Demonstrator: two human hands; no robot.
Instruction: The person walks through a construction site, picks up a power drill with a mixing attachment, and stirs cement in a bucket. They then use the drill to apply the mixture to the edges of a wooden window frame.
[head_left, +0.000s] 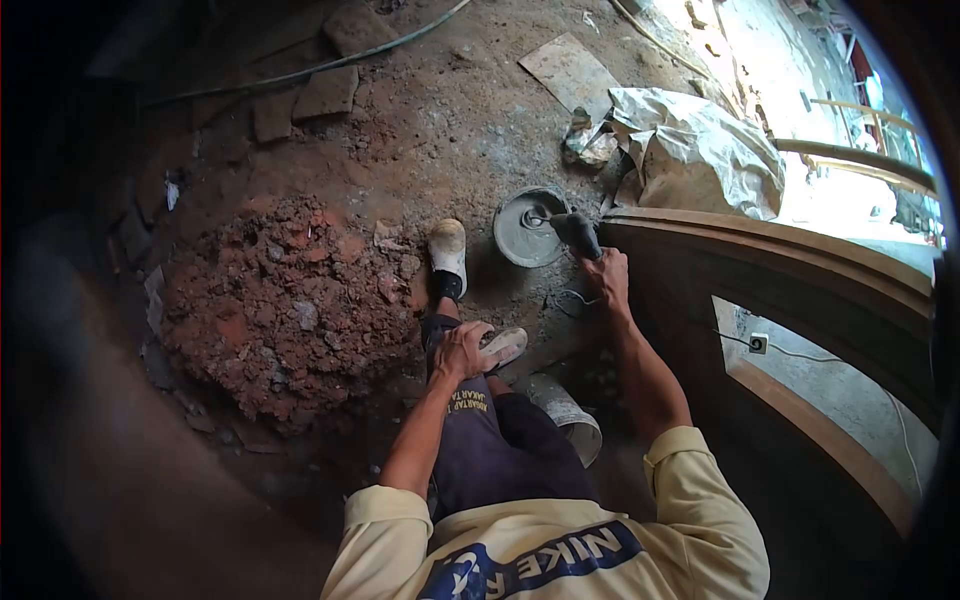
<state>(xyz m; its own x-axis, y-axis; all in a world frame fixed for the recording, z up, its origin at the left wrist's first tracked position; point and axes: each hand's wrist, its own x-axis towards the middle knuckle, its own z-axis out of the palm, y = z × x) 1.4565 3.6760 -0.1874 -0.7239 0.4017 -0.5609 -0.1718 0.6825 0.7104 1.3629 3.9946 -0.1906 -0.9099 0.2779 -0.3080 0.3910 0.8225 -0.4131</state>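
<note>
My right hand (608, 272) is wrapped round the grip of a dark power drill (577, 236). The drill points into a round bucket (499, 236) on the ground, where its mixing rod enters a smooth grey paste (524, 243). How deep the rod reaches is hidden by the paste. On my bent knee lies my left hand (460, 352), fingers resting over the dark trouser cloth and holding nothing. A thin cord (575, 296) curls on the floor below the drill.
A heap of reddish rubble (290, 310) spreads left of my feet. Behind my leg, a dirty white bucket (565, 408) lies tipped over. To the right runs a wooden frame (770, 243), with a socket (758, 343) in its opening. Crumpled sheeting (705, 155) lies beyond the bucket.
</note>
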